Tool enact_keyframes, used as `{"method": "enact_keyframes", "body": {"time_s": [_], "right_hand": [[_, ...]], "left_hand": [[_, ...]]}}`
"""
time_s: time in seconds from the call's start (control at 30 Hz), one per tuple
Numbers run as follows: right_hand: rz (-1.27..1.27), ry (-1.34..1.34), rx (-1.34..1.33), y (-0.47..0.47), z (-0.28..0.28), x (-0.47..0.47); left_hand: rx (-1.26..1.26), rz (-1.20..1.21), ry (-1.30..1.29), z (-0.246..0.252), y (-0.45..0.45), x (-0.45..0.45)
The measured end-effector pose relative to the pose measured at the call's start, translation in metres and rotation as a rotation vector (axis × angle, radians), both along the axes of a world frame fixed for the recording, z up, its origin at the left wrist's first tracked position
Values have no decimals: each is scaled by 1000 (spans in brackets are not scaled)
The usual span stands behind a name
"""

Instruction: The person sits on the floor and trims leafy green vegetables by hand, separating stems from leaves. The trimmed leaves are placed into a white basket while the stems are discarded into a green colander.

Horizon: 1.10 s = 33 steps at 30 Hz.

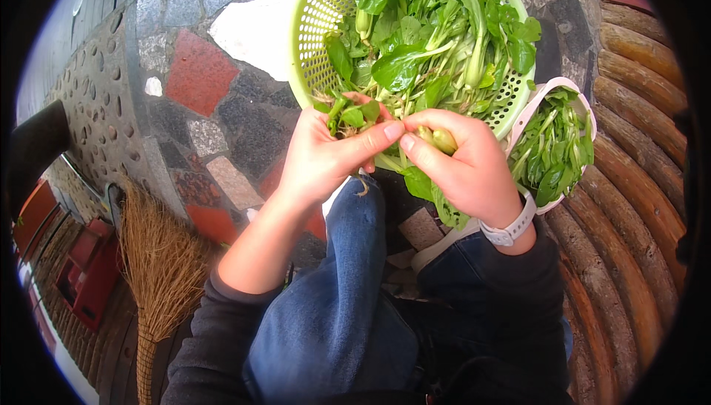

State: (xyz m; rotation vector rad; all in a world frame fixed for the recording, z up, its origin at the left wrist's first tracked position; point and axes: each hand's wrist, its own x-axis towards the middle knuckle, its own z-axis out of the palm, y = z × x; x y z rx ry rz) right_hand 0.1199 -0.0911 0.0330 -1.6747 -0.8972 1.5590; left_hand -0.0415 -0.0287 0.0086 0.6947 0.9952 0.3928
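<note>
A light green plastic colander (pixel 300 44) heaped with leafy greens (pixel 422 32) stands before me. At its near edge, my left hand (pixel 339 152) holds small green leaves and trimmings with thin roots (pixel 351 119) in its curled fingers. My right hand (pixel 461 155) grips a leafy green by its pale stem base (pixel 441 139), the leaves hanging down below the palm. Both thumbs and forefingers meet between the hands; what they pinch there is mostly hidden. To the right of the colander, a smaller pale pink basket (pixel 522 119) contains more greens (pixel 552 149).
A straw broom (pixel 161 249) lies at the left, near a red object (pixel 89 274). The ground is paved with irregular stone pieces (pixel 255 121). Rounded wooden logs (pixel 627 182) line the right side. My knee in blue jeans (pixel 355 221) is below my hands.
</note>
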Motion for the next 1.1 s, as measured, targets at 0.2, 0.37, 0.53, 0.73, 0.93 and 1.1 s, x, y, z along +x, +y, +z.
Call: {"method": "enact_keyframes", "body": {"time_s": [0.2, 0.37, 0.53, 0.73, 0.93, 1.1], "right_hand": [[-100, 141, -100, -18, -12, -14], [-215, 181, -43, -33, -22, -31], [-226, 324, 8, -36, -21, -28], [-391, 235, -24, -25, -21, 22], [-453, 52, -48, -25, -24, 62], [-338, -602, -94, -15, -54, 77]], "left_hand": [[0, -18, -32, -9, -16, -4], [-344, 191, -187, -11, -31, -10], [-666, 457, -425, -20, -33, -18], [-252, 335, -340, -34, 8, -22], [62, -119, 108, -50, 41, 30], [282, -347, 280, -50, 39, 58]]}}
